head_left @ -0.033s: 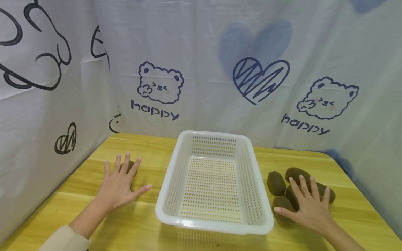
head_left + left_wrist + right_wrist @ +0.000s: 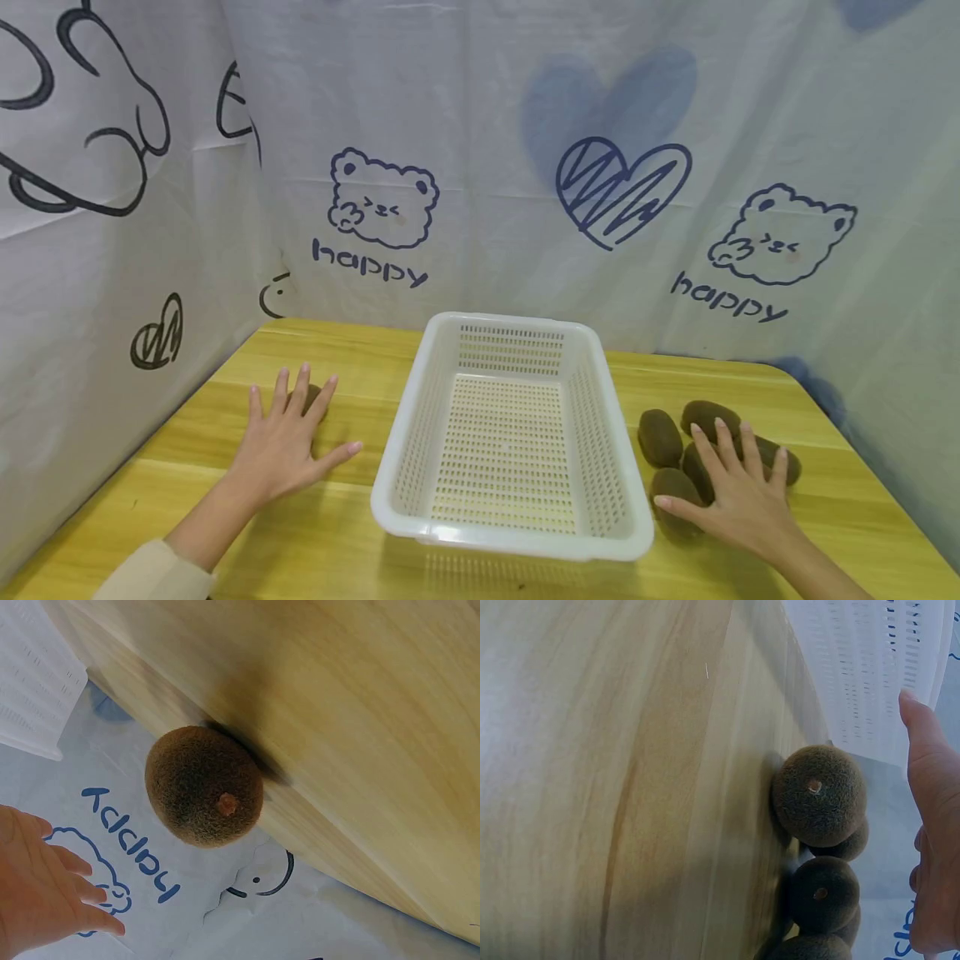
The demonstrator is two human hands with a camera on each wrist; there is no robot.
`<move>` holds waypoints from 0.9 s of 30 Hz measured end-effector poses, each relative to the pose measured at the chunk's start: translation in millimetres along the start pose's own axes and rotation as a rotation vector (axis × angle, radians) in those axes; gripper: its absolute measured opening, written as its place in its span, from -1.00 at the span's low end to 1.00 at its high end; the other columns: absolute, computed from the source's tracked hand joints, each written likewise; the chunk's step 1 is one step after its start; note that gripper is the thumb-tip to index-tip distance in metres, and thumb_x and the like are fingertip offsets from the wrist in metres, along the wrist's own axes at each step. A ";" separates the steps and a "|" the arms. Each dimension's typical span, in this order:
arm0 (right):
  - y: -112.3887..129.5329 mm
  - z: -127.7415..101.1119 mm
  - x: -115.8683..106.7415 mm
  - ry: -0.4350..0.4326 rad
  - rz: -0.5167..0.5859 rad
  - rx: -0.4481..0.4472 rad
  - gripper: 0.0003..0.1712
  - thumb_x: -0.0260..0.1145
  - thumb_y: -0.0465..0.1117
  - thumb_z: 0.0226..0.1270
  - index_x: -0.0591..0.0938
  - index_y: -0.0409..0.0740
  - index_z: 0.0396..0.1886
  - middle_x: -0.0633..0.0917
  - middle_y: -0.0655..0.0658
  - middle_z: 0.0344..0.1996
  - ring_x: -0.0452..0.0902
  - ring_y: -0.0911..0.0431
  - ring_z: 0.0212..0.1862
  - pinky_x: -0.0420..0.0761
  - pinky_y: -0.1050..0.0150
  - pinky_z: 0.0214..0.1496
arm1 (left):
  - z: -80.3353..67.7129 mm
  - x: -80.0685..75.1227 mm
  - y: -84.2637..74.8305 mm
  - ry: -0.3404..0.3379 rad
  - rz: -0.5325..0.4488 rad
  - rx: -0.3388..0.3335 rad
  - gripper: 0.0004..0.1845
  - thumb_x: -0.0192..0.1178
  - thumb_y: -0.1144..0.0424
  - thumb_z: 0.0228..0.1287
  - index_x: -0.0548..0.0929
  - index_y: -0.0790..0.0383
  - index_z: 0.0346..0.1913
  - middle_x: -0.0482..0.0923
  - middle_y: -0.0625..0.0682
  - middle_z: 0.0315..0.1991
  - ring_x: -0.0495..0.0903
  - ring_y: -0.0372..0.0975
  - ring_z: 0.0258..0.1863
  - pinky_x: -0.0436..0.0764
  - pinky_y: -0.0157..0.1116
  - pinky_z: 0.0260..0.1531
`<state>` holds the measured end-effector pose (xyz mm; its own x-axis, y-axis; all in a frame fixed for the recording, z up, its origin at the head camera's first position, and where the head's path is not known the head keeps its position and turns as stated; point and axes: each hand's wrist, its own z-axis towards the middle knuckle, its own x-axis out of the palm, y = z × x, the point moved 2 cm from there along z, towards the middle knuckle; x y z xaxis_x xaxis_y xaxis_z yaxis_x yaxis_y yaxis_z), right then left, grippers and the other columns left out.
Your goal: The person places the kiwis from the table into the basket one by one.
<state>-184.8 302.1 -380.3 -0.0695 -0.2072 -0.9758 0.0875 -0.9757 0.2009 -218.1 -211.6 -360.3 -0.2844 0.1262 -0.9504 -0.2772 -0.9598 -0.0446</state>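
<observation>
Nearest: our right hand (image 2: 738, 496), fingers straight, spread over the kiwi cluster (image 2: 678, 446); left hand (image 2: 281, 442), likewise flat, over a lone kiwi (image 2: 204, 796). Nothing grasped; gathering seemingly unstarted. Next we must curl around one fruit. Between: white basket (image 2: 510, 533), unobstructed. Beyond: printed cloth (image 2: 480, 167).

"happy" x2 on backdrop cloth (image 2: 495, 208), under each cartoon bear, no other txt readable

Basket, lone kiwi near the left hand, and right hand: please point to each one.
basket (image 2: 512, 543), head view, near rim.
lone kiwi (image 2: 202, 796), left wrist view, middle of its fuzzy skin.
right hand (image 2: 742, 498), head view, back of the hand.
</observation>
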 end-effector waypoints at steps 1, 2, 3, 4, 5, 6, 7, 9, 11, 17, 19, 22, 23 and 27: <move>-0.5 0.2 0.1 0.000 0.000 -0.001 0.21 0.16 0.44 0.04 -0.07 -0.19 0.47 -0.14 -0.46 0.42 -0.60 -0.37 0.40 -0.55 -0.54 0.15 | -0.2 -0.2 -0.2 -0.002 0.002 0.000 -0.01 -0.04 -0.41 0.10 0.12 0.22 0.42 -0.12 0.43 0.42 -0.13 0.34 0.38 -0.23 0.41 0.24; -0.6 0.2 0.1 0.000 0.002 -0.001 0.22 0.16 0.44 0.04 -0.07 -0.19 0.47 -0.13 -0.47 0.42 -0.60 -0.37 0.40 -0.55 -0.54 0.16 | -0.2 -0.3 -0.1 -0.004 0.001 0.001 -0.02 -0.04 -0.41 0.10 0.12 0.22 0.42 -0.12 0.43 0.42 -0.13 0.34 0.38 -0.23 0.41 0.24; -1.0 0.3 0.1 0.000 0.003 -0.002 0.22 0.16 0.44 0.05 -0.08 -0.19 0.47 -0.14 -0.47 0.42 -0.60 -0.37 0.39 -0.56 -0.54 0.16 | -0.2 -0.5 -0.1 -0.006 0.001 0.001 -0.02 -0.04 -0.41 0.10 0.13 0.23 0.42 -0.12 0.43 0.42 -0.13 0.34 0.38 -0.22 0.41 0.24; -1.4 0.3 0.2 0.000 0.005 -0.002 0.22 0.16 0.44 0.05 -0.08 -0.19 0.47 -0.13 -0.47 0.42 -0.59 -0.38 0.39 -0.55 -0.54 0.16 | -0.5 -0.9 -0.3 -0.007 0.005 0.001 -0.02 -0.04 -0.41 0.10 0.13 0.22 0.42 -0.12 0.43 0.42 -0.13 0.34 0.38 -0.21 0.41 0.24; -1.8 0.1 0.4 -0.001 0.008 -0.002 0.22 0.16 0.43 0.05 -0.08 -0.19 0.47 -0.13 -0.48 0.41 -0.58 -0.38 0.39 -0.56 -0.53 0.16 | -0.7 -0.9 -0.7 -0.009 0.005 0.003 -0.02 -0.04 -0.41 0.10 0.13 0.23 0.42 -0.12 0.43 0.42 -0.13 0.34 0.37 -0.20 0.41 0.24; -2.2 0.0 0.6 0.000 0.010 -0.001 0.22 0.16 0.43 0.05 -0.09 -0.20 0.47 -0.13 -0.49 0.41 -0.58 -0.39 0.39 -0.56 -0.53 0.16 | -0.8 -1.0 -0.9 -0.011 0.002 0.004 -0.02 -0.03 -0.40 0.10 0.13 0.23 0.42 -0.12 0.43 0.42 -0.13 0.34 0.37 -0.20 0.41 0.24; -2.7 -0.1 0.9 0.000 0.012 -0.001 0.22 0.16 0.43 0.05 -0.09 -0.20 0.47 -0.13 -0.49 0.41 -0.57 -0.39 0.39 -0.56 -0.53 0.16 | -0.9 -1.2 -1.5 -0.010 -0.003 0.006 -0.02 -0.03 -0.40 0.11 0.13 0.23 0.42 -0.14 0.43 0.42 -0.13 0.34 0.37 -0.21 0.41 0.24; -3.2 -0.4 1.1 0.000 0.019 0.000 0.23 0.17 0.43 0.05 -0.09 -0.21 0.47 -0.12 -0.50 0.41 -0.56 -0.40 0.39 -0.56 -0.52 0.17 | -1.1 -1.8 -2.8 -0.005 -0.007 0.009 -0.02 -0.03 -0.39 0.11 0.12 0.24 0.42 -0.16 0.43 0.42 -0.14 0.34 0.38 -0.22 0.41 0.24; -3.5 -0.7 1.3 0.000 0.029 0.000 0.23 0.17 0.42 0.05 -0.11 -0.21 0.47 -0.13 -0.50 0.40 -0.56 -0.40 0.39 -0.56 -0.51 0.18 | -1.2 -2.6 -4.6 0.006 -0.012 0.013 -0.01 -0.04 -0.39 0.12 0.10 0.26 0.42 -0.20 0.42 0.43 -0.17 0.33 0.39 -0.24 0.40 0.25; -1.0 -1.8 2.0 -0.046 0.084 -0.017 0.23 0.20 0.38 0.08 -0.13 -0.27 0.46 -0.19 -0.51 0.41 -0.57 -0.38 0.39 -0.47 -0.44 0.28 | -0.6 -5.8 -12.5 0.047 -0.054 0.026 0.04 -0.06 -0.39 0.14 -0.04 0.34 0.44 -0.32 0.39 0.44 -0.25 0.28 0.41 -0.26 0.34 0.30; 1.0 -2.8 2.5 -0.084 0.117 -0.036 0.23 0.24 0.33 0.07 -0.10 -0.32 0.45 -0.17 -0.52 0.40 -0.53 -0.39 0.40 -0.39 -0.43 0.31 | -0.5 -6.1 -15.7 0.057 -0.084 0.030 0.08 -0.05 -0.39 0.13 -0.10 0.36 0.45 -0.34 0.36 0.45 -0.26 0.25 0.42 -0.24 0.32 0.32; 3.2 -4.6 4.5 -0.140 0.172 -0.062 0.22 0.30 0.27 0.07 -0.06 -0.39 0.43 -0.10 -0.53 0.40 -0.43 -0.40 0.41 -0.23 -0.47 0.29 | 0.0 -6.2 -21.0 0.071 -0.135 0.042 0.11 -0.01 -0.37 0.13 -0.16 0.38 0.44 -0.36 0.33 0.46 -0.27 0.22 0.43 -0.21 0.30 0.33; 4.1 -5.8 5.9 -0.155 0.197 -0.069 0.21 0.32 0.24 0.06 -0.05 -0.40 0.42 -0.08 -0.53 0.39 -0.39 -0.41 0.41 -0.18 -0.49 0.27 | 0.3 -6.4 -23.0 0.075 -0.152 0.049 0.12 0.01 -0.36 0.13 -0.17 0.39 0.44 -0.37 0.32 0.46 -0.27 0.21 0.44 -0.21 0.29 0.34; 7.8 -10.6 11.7 -0.226 0.293 -0.091 0.18 0.41 0.11 0.02 0.00 -0.44 0.40 0.02 -0.52 0.38 -0.15 -0.47 0.35 0.02 -0.52 0.15 | 1.8 -8.4 -32.4 0.088 -0.209 0.073 0.12 0.04 -0.34 0.13 -0.17 0.44 0.43 -0.35 0.32 0.47 -0.25 0.21 0.44 -0.16 0.26 0.35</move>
<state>-174.4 292.8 -391.1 -0.2449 -0.4965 -0.8328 0.2233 -0.8647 0.4499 -208.5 -181.1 -350.2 -0.1341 0.2949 -0.9461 -0.3885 -0.8939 -0.2235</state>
